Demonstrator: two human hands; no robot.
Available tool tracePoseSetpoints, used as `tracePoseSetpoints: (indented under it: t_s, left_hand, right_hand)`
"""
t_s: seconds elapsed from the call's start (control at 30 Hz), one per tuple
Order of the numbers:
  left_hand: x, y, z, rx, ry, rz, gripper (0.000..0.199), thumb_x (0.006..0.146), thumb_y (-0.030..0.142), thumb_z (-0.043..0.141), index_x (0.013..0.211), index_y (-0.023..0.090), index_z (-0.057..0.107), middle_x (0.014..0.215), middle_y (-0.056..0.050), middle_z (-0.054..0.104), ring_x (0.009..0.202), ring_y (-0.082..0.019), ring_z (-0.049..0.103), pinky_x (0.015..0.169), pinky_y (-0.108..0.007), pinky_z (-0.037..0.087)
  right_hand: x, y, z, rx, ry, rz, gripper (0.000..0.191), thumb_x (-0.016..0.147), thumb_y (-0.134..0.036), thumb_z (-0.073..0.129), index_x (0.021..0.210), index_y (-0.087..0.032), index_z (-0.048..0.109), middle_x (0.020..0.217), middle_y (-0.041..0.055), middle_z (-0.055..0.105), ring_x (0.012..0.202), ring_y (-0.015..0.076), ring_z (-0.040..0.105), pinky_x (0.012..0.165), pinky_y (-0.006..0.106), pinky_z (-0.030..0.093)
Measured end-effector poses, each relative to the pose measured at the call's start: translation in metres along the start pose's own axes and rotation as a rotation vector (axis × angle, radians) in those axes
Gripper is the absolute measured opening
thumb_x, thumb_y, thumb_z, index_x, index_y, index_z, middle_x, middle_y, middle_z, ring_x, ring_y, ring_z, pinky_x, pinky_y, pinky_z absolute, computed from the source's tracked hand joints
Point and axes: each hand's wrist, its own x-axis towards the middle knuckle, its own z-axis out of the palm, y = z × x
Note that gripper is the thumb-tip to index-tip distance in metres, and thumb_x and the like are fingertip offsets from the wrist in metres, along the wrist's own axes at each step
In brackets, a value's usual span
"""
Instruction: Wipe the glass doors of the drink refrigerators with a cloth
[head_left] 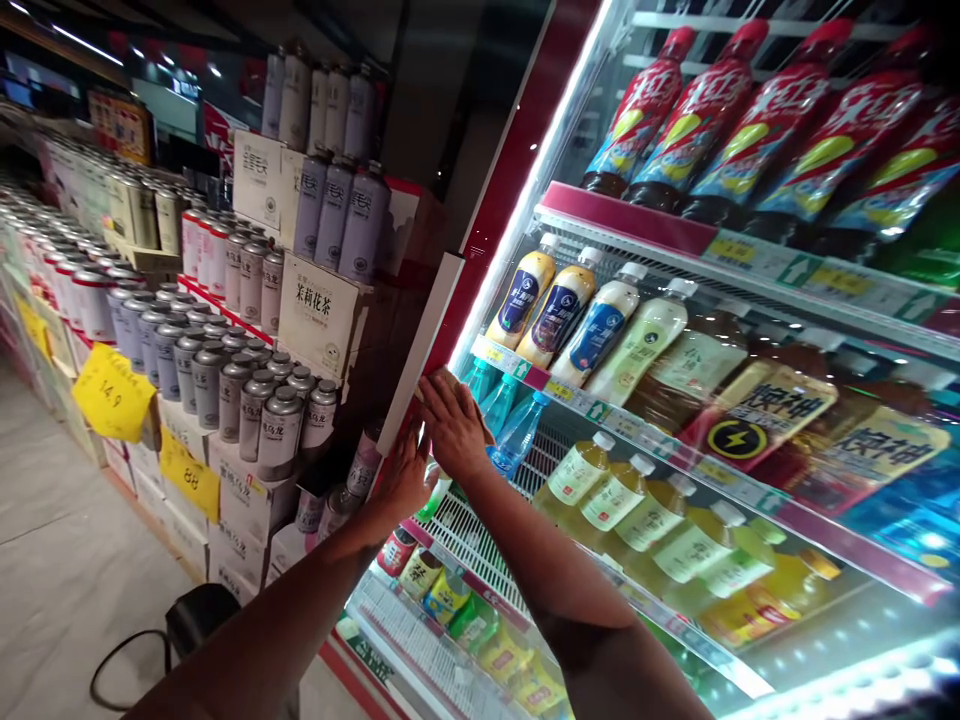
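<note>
I face a lit drinks cooler behind a glass door. My left hand grips the door's white edge handle low down, fingers wrapped round it. My right hand lies flat against the door edge just above the left, fingers spread, near blue water bottles. Behind the glass stand yellow and white drink bottles, red-labelled dark bottles on the top shelf and yellow tea bottles lower down.
To the left, a stacked display of silver cans and white cartons carries yellow price tags. A black shopping basket sits on the grey floor near my left arm.
</note>
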Motion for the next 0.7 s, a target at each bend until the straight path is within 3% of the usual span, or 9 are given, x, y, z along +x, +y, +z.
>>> tracePoseSetpoints:
  t_s: [0.07, 0.13, 0.27, 0.4, 0.53, 0.7]
  left_hand:
    - [-0.002, -0.006, 0.000, -0.012, -0.016, 0.009, 0.098, 0.092, 0.025, 0.059, 0.166, 0.010, -0.004, 0.171, -0.026, 0.018, 0.157, -0.037, 0.027, 0.124, -0.052, 0.036]
    - [-0.004, -0.010, -0.001, -0.029, -0.022, 0.034, 0.097, 0.092, 0.025, 0.058, 0.167, 0.012, -0.003, 0.173, -0.023, 0.014, 0.159, -0.035, 0.024, 0.124, -0.050, 0.035]
    - [-0.006, -0.014, -0.004, -0.066, -0.036, 0.066, 0.096, 0.092, 0.024, 0.057, 0.167, 0.015, -0.001, 0.174, -0.020, 0.006, 0.161, -0.032, 0.016, 0.125, -0.047, 0.035]
    - [-0.005, -0.014, -0.006, -0.070, -0.081, 0.070, 0.098, 0.091, 0.026, 0.057, 0.167, 0.012, -0.004, 0.174, -0.020, -0.002, 0.162, -0.033, 0.006, 0.127, -0.049, 0.030]
    - [-0.003, -0.016, -0.012, -0.074, -0.135, 0.074, 0.094, 0.093, 0.027, 0.055, 0.167, 0.010, -0.001, 0.174, -0.020, -0.007, 0.162, -0.033, 0.006, 0.128, -0.048, 0.028]
    - [-0.006, -0.014, -0.009, -0.112, -0.104, 0.061, 0.087, 0.093, 0.029, 0.052, 0.166, 0.008, 0.009, 0.174, -0.020, -0.002, 0.162, -0.035, 0.011, 0.127, -0.048, 0.029]
  right_hand:
    - [-0.003, 0.002, 0.003, 0.011, -0.010, -0.038, 0.046, 0.102, -0.017, 0.047, 0.145, -0.025, 0.060, 0.167, 0.0003, 0.041, 0.160, 0.0205, 0.027, 0.134, 0.050, 0.016]
    - [-0.002, 0.009, -0.003, 0.000, 0.050, 0.014, 0.052, 0.100, -0.015, 0.047, 0.151, -0.025, 0.055, 0.168, 0.0024, 0.040, 0.161, 0.0227, 0.022, 0.134, 0.053, 0.016]
    - [0.024, 0.025, -0.039, -0.096, 0.369, 0.268, 0.059, 0.102, -0.015, 0.041, 0.161, -0.022, 0.040, 0.170, 0.0089, 0.035, 0.164, 0.0260, 0.006, 0.132, 0.060, 0.014]
    - [0.064, 0.025, -0.076, -0.146, 0.569, 0.216, 0.056, 0.105, -0.021, 0.040, 0.161, -0.027, 0.041, 0.172, 0.0063, 0.032, 0.164, 0.0262, 0.000, 0.131, 0.061, 0.016]
    - [0.096, 0.019, -0.083, -0.130, 0.511, 0.093, 0.052, 0.104, -0.020, 0.040, 0.156, -0.027, 0.047, 0.169, 0.0043, 0.038, 0.164, 0.0218, 0.004, 0.133, 0.057, 0.012]
    - [0.093, 0.006, -0.053, -0.085, 0.374, 0.002, 0.048, 0.102, -0.019, 0.046, 0.148, -0.023, 0.056, 0.164, 0.0042, 0.046, 0.163, 0.0211, 0.012, 0.134, 0.055, -0.003]
